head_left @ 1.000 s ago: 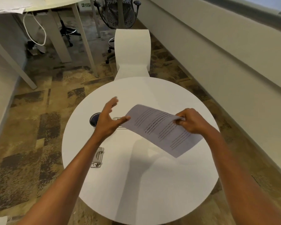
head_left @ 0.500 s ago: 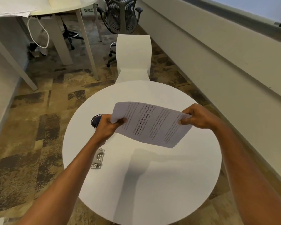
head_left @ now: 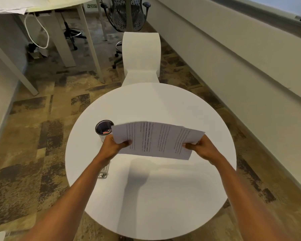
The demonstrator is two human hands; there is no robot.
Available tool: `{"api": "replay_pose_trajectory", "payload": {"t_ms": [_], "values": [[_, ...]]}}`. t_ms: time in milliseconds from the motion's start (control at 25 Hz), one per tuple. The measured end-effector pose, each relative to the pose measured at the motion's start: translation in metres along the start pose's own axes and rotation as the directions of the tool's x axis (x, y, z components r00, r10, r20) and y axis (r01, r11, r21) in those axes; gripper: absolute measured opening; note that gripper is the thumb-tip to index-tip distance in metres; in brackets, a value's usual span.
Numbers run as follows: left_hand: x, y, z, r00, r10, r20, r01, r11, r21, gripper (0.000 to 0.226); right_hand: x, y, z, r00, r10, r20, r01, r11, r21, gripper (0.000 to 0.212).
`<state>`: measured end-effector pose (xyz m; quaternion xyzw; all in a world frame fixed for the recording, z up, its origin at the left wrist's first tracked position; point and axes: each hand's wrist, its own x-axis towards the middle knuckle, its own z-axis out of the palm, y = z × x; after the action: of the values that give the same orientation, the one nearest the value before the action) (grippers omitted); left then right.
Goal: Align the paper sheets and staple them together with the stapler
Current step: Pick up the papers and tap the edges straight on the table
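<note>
Left hand (head_left: 113,146) and right hand (head_left: 202,149) each pinch an end of the printed paper sheets (head_left: 156,139), held in the air above a round white table (head_left: 163,197); the silver stapler (head_left: 103,172) lies partly hidden under the left forearm, near a mesh cup (head_left: 103,129)

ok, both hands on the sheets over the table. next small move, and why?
Probably lower the paper sheets and tap their bottom edge on the table to square them. The left hand and right hand hold them in the air, the far edges look slightly offset, and the stapler lies untouched by the left forearm.
</note>
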<state>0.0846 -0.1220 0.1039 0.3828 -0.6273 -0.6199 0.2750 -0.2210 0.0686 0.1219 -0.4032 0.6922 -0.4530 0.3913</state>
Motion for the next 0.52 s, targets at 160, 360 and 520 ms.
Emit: {"api": "replay_pose_trajectory", "payload": {"t_ms": [160,360,520], "values": [[-0.003,-0.010,0.005,1.000,-0.019,0.000,0.019,1.000,0.018,0.029,0.000,0.017,0.001,0.997,0.012,-0.074,-0.014,0.999,-0.031,0.037],[-0.012,-0.037,0.005,0.999,-0.031,0.033,0.025,0.985,0.170,0.025,-0.008,0.049,0.007,0.995,0.105,0.004,-0.103,0.986,-0.130,0.033],[-0.020,-0.060,0.004,0.999,-0.040,-0.006,0.040,0.971,0.234,0.018,-0.015,0.072,0.016,1.000,0.020,-0.004,-0.020,0.953,-0.304,0.023]]}}
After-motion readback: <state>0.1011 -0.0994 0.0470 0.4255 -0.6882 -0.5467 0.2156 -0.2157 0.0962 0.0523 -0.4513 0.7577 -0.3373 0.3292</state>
